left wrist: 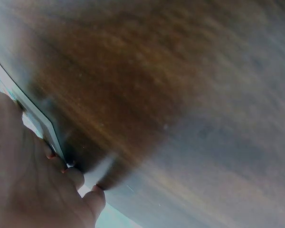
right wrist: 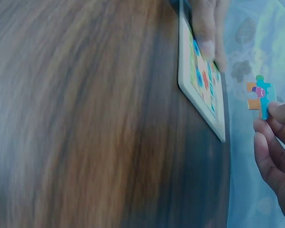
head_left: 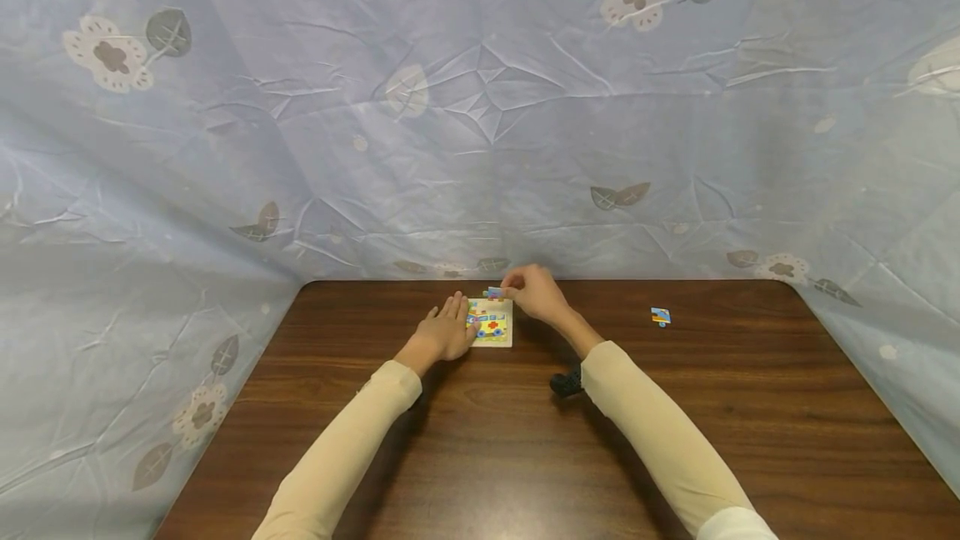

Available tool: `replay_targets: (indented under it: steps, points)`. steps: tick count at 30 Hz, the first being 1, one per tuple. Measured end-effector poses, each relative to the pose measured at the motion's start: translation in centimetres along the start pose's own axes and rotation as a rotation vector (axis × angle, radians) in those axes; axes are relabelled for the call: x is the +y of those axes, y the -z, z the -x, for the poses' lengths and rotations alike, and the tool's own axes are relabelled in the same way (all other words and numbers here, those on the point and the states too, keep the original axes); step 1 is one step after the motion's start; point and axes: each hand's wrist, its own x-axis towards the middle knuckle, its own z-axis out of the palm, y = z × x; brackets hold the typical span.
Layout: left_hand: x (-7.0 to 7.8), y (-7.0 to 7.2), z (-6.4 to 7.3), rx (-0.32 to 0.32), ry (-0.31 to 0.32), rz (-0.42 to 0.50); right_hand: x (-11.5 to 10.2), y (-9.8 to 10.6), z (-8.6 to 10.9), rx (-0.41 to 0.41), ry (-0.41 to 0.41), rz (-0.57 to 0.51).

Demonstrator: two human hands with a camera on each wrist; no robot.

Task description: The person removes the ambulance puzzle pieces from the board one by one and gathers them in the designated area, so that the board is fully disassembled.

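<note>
A small jigsaw board (head_left: 507, 308) with a pale frame and a picture of a yellow vehicle with a red cross lies near the table's far edge. My left hand (head_left: 447, 330) rests across the board's left side with fingers extended, hiding that part. Between thumb and fingertips, my right hand (head_left: 538, 294) pinches a jigsaw piece (right wrist: 263, 97) coloured blue, orange and purple. In the right wrist view this piece is held up, apart from the board's frame (right wrist: 182, 57). The left wrist view shows the left palm (left wrist: 28, 180) against the board's edge.
Another jigsaw piece (head_left: 660, 317), blue and orange, lies on the brown wooden table (head_left: 480, 448) to the right. A black object (head_left: 566, 383) sits beside the right sleeve, partly hidden by it. A flowered grey-blue cloth (head_left: 480, 190) hangs behind and at both sides.
</note>
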Motion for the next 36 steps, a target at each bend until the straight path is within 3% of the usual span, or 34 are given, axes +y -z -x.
replay_targets:
  steps: [9,19,36]
  points:
    - [0.1,-0.1,0.0,0.014,0.006,-0.036,2.4,3.6,1.4,-0.028,-0.008,-0.103]
    - [0.0,-0.1,-0.2,0.018,0.003,-0.031,5.1,7.6,3.5,-0.107,-0.034,-0.035]
    - [0.1,-0.1,0.1,0.014,-0.006,-0.027,10.3,13.2,6.4,-0.135,-0.129,0.082]
